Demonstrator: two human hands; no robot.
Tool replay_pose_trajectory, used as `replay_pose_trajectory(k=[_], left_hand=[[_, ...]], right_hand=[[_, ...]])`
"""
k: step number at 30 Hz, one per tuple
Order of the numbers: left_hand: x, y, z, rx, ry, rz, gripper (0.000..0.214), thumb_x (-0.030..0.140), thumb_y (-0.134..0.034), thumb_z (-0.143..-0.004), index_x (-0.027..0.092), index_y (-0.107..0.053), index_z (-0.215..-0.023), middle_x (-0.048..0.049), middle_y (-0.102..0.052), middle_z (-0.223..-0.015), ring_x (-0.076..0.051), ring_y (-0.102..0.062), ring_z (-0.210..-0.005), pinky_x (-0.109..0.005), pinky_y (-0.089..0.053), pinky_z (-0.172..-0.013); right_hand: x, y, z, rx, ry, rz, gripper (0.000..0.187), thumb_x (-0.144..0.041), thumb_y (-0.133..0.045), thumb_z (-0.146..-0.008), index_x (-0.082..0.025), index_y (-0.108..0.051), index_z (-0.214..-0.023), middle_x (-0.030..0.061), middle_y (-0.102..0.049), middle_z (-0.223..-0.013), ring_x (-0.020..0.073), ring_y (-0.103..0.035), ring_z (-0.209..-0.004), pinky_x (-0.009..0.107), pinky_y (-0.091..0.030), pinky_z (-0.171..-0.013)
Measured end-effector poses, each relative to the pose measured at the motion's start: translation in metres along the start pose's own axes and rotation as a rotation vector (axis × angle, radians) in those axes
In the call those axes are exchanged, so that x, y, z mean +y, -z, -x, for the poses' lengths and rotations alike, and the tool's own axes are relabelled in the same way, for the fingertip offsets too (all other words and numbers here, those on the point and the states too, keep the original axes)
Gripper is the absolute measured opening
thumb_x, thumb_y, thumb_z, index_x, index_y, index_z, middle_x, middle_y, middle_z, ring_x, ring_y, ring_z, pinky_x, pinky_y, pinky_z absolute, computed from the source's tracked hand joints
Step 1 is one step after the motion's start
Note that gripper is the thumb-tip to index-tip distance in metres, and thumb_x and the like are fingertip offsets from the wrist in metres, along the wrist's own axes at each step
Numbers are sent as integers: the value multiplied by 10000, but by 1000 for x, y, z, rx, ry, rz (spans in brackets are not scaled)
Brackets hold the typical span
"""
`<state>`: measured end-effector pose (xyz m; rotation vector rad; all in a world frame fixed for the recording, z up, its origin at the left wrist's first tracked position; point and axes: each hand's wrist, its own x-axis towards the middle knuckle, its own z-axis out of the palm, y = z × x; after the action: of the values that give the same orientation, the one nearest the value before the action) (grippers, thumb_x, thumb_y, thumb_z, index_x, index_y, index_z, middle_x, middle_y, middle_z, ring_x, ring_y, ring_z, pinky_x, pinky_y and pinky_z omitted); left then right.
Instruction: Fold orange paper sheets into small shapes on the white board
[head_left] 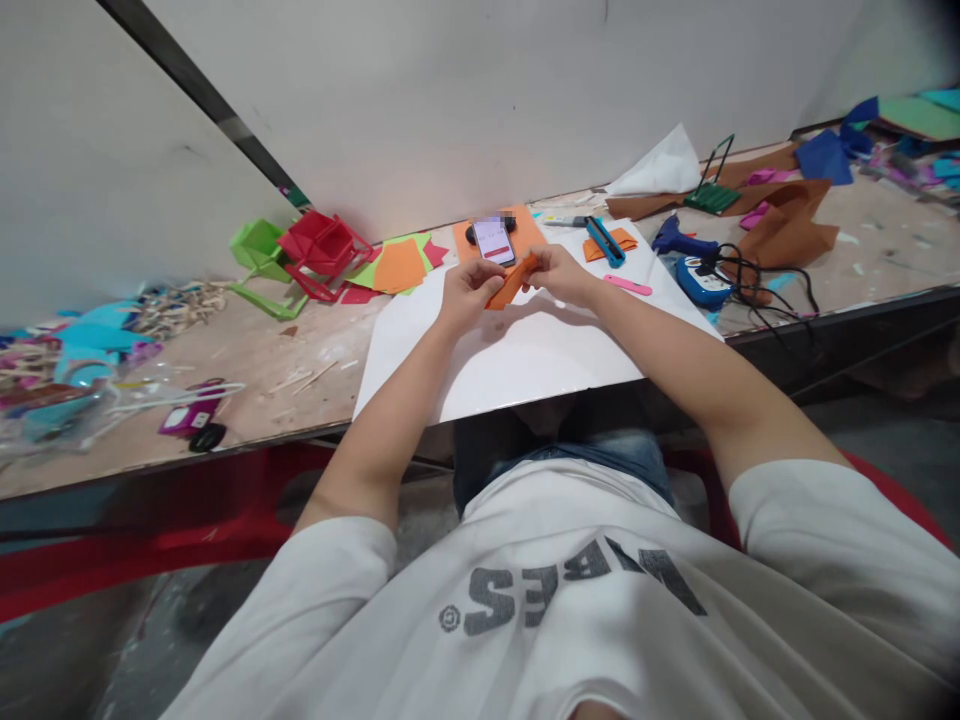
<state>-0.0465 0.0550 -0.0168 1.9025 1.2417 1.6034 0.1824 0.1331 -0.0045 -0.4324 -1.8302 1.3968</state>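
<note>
Both my hands hold a folded piece of orange paper a little above a white board. My left hand pinches its left end between thumb and fingers. At the upper right end, my right hand has its fingers closed on the same paper. Just beyond my hands, a phone with a lit screen leans on a dark stand over an orange sheet. A blue utility knife lies on more folded orange paper, right of my right hand. Near it is a pink cutter.
Left stand green and red miniature chairs beside coloured paper sheets. A purple wheeled model sits near the front edge. On the right are a blue glue gun, tangled black cable and brown sheets. A wall rises behind.
</note>
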Motion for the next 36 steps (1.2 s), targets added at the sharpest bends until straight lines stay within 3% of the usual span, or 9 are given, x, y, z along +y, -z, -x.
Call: replay_pose_trajectory(k=[2,5,9,14,19,24,28,32,36], left_hand=[[-1,1,2,-6,11,3,657,911,-919,-916,271,-775,-959,-92,-879,-981,-244,-845,-892,-409,-708,-817],[-1,2,4,3,-47,-82,412,652,-921,-980,270,-768,-961,-71,-876,-970,-215,-816,-844,-385,-683,-780],[-1,2,6,-39,-102,-88,208,444,-876,-940,260,-789,-896,-72,-895,-987,-207,-818,-839,-375,-666,-758],[1,0,7,-139,-31,-66,224,501,-938,-958,281,-908,-982,-58,-915,-952,-222,-836,-819,-380,-677,-735],[7,-3,12,-201,37,-68,213,467,-932,-1032,298,-983,-1151,-41,-919,-930,-199,-776,-703,-353,-595,-606],[9,-3,11,-106,2,-153,263,528,-955,-1041,274,-953,-974,-27,-827,-760,-200,-716,-645,-366,-547,-576],[8,-2,10,-94,-38,-172,350,600,-920,-1061,276,-925,-930,-37,-832,-761,-191,-685,-619,-380,-543,-572],[5,-2,10,-56,-62,-201,394,586,-915,-1034,259,-873,-820,-34,-778,-697,-181,-637,-604,-377,-482,-568],[6,-1,11,-31,-39,-200,388,567,-915,-1007,253,-839,-792,-18,-734,-663,-166,-577,-594,-366,-432,-570]], right_hand=[[0,0,0,-21,6,-1,199,-102,-819,-769,-213,-773,-927,27,-778,-836,207,-714,-806,397,-671,-855],[1,-1,0,-39,7,-5,238,-181,-879,-783,-220,-719,-955,34,-772,-871,194,-695,-800,390,-662,-839],[4,-2,-3,-16,46,-69,509,-394,-991,-748,-267,-619,-1073,27,-785,-990,185,-703,-845,346,-621,-768],[2,-3,-1,41,52,-91,739,-595,-1053,-743,-313,-526,-1175,-45,-710,-915,175,-681,-816,344,-617,-770],[0,-6,0,61,65,-98,656,-519,-1082,-763,-305,-581,-1129,-15,-747,-932,190,-699,-860,351,-635,-793],[4,-8,-3,85,122,-34,575,-533,-1065,-827,-303,-652,-1155,10,-772,-1014,201,-701,-859,390,-662,-803],[6,-10,-1,92,201,37,504,-478,-1006,-897,-304,-684,-1244,38,-772,-1126,209,-712,-863,399,-680,-776],[11,-8,0,101,192,135,443,-489,-963,-934,-276,-774,-1273,71,-796,-1245,193,-708,-871,373,-705,-739],[19,-7,-4,148,260,163,410,-569,-923,-997,-255,-856,-1251,81,-830,-1218,191,-739,-875,332,-695,-684]])
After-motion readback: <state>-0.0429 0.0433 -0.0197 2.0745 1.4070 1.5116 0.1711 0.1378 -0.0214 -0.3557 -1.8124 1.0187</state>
